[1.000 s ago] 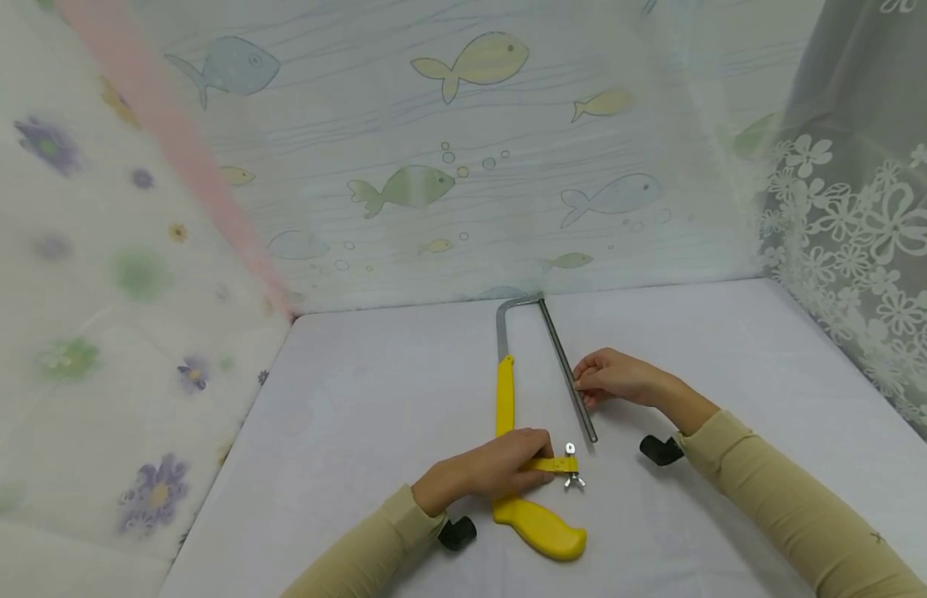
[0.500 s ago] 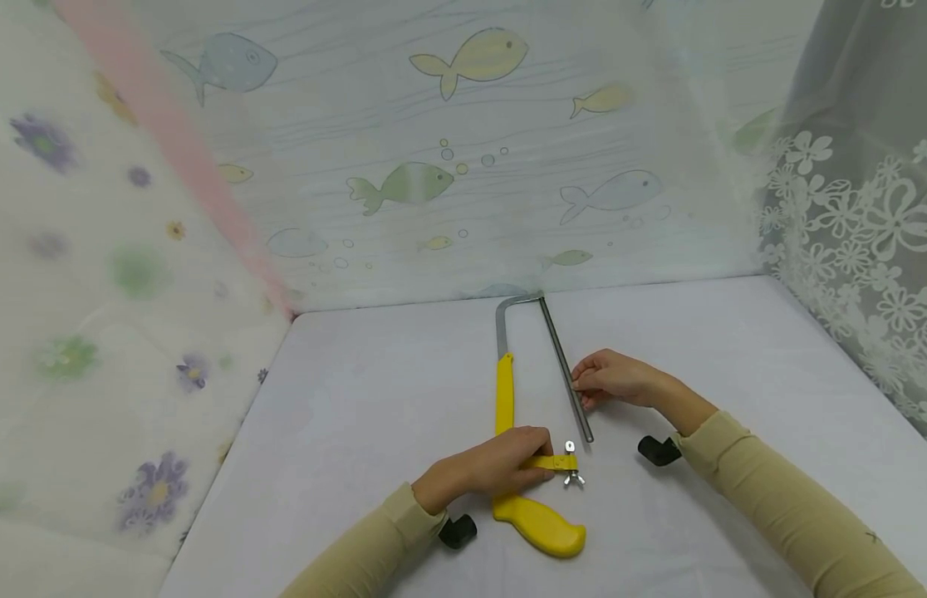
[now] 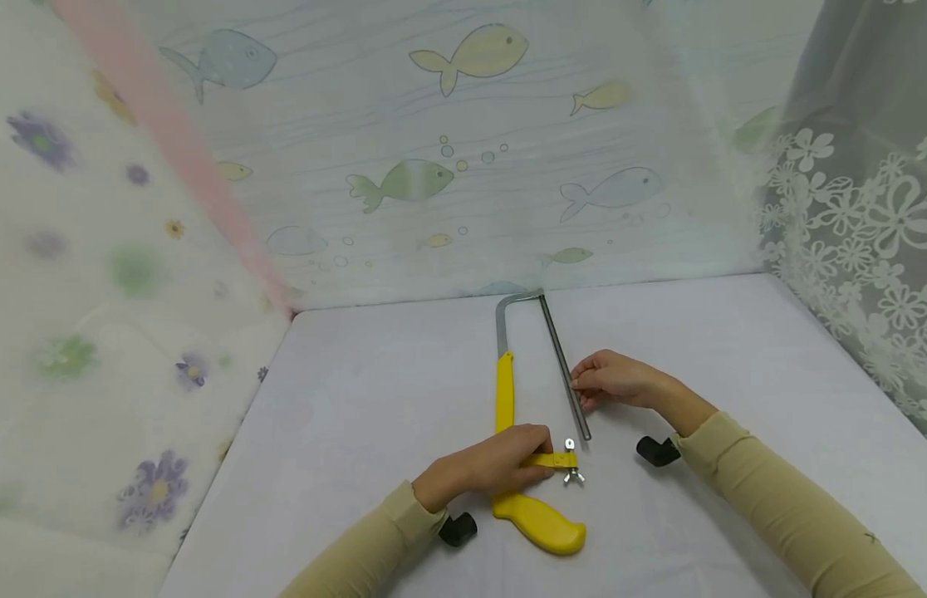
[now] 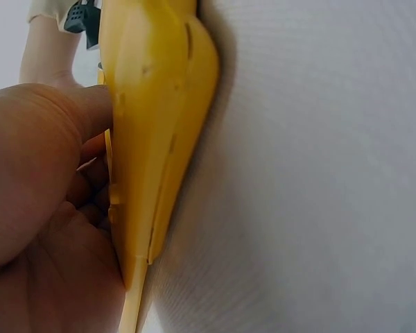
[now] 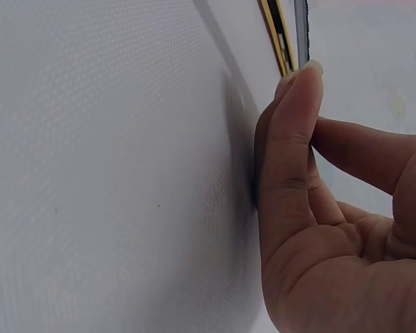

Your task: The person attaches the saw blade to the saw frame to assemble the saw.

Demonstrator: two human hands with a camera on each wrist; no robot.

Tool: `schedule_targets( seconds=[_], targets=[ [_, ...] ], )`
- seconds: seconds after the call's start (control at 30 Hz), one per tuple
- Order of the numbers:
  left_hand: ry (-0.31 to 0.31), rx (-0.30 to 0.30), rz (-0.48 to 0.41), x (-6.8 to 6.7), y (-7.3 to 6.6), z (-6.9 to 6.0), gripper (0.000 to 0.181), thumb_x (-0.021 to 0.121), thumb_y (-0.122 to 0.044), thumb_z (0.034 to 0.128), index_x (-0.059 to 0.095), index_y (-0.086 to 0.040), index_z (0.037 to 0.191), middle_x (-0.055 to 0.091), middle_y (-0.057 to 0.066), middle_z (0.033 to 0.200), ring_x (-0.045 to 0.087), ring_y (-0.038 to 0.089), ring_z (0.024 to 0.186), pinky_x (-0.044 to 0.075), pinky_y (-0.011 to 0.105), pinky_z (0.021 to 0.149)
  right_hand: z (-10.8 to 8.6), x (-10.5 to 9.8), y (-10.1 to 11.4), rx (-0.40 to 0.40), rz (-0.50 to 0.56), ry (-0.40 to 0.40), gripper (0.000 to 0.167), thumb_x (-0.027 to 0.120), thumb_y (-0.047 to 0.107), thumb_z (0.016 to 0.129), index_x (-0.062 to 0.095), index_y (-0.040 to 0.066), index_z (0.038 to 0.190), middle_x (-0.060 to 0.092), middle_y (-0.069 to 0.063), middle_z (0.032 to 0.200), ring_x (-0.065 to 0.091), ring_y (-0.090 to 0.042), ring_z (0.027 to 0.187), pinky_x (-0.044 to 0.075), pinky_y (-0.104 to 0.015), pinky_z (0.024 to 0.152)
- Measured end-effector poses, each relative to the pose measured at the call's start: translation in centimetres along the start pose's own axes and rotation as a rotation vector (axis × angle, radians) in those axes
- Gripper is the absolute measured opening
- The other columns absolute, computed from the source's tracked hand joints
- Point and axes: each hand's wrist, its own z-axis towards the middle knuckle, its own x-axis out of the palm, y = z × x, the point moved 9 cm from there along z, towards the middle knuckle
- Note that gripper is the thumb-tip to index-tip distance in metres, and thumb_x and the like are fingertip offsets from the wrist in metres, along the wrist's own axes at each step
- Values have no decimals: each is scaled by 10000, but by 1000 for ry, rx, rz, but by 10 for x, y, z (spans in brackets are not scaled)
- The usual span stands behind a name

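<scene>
Hacksaw [image 3: 504, 389] in grip of left hand [image 3: 497, 459], blade [image 3: 556, 345] in pinch of right hand [image 3: 616, 379], teeth [image 5: 307, 35] in right wrist view only

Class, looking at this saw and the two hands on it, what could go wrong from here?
The blade meets the frame only at the far corner; its near end is free, so it might swing or come loose if the right hand pulls it.

The right wrist view shows teeth close to the fingertips, so a slip could nick them.
</scene>
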Motion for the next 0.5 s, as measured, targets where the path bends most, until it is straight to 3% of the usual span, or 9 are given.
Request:
schedule_targets(
  seconds=[0.5],
  targets=[
    [-1, 6, -1, 0, 0, 1, 130, 636, -240, 1034, 573, -140, 1088, 583, -82, 998, 505, 42, 878, 438, 158, 797, 4, 9, -1, 10, 59, 33, 196, 542, 10, 1020, 550, -144, 1142, 631, -111, 887, 648, -152, 777, 578, -274, 742]
  ],
)
